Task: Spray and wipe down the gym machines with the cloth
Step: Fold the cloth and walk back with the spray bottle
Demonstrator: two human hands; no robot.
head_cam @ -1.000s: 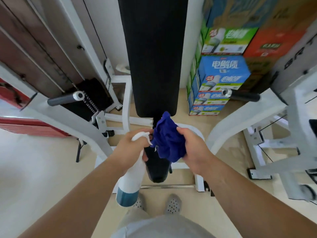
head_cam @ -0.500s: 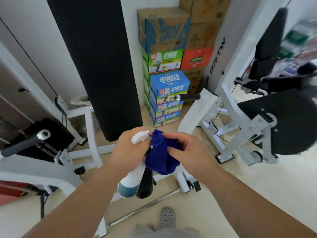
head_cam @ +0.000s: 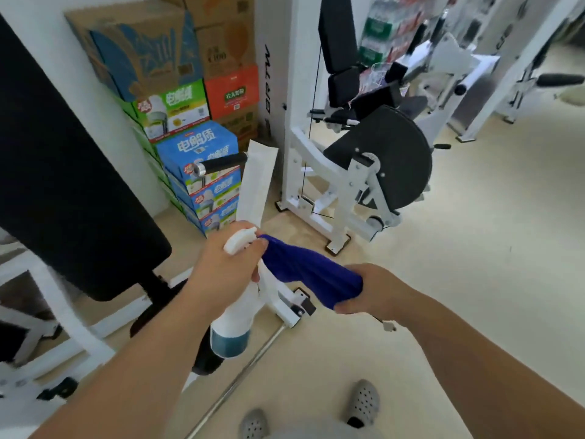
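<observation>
My left hand (head_cam: 224,264) grips the neck of a white spray bottle (head_cam: 234,324) with a blue-tinted base, which hangs downward. A blue cloth (head_cam: 308,274) stretches from the bottle's nozzle to my right hand (head_cam: 376,289), which is closed on its lower end. A long black back pad (head_cam: 63,172) of a white-framed machine fills the left side. Further right stands a white machine (head_cam: 335,185) with a black round plate (head_cam: 392,153) and black pads.
Stacked cardboard boxes (head_cam: 190,122) stand against the wall behind a black-gripped handle (head_cam: 221,163) on a white arm. A metal bar (head_cam: 247,372) lies on the beige floor (head_cam: 474,264). My grey shoes (head_cam: 364,402) show at the bottom. More white machines stand at the far right.
The view has swung right, away from the black pad toward the machine with the round plate. The cloth went from bunched between both hands to stretched out, my right hand pulling away rightward.
</observation>
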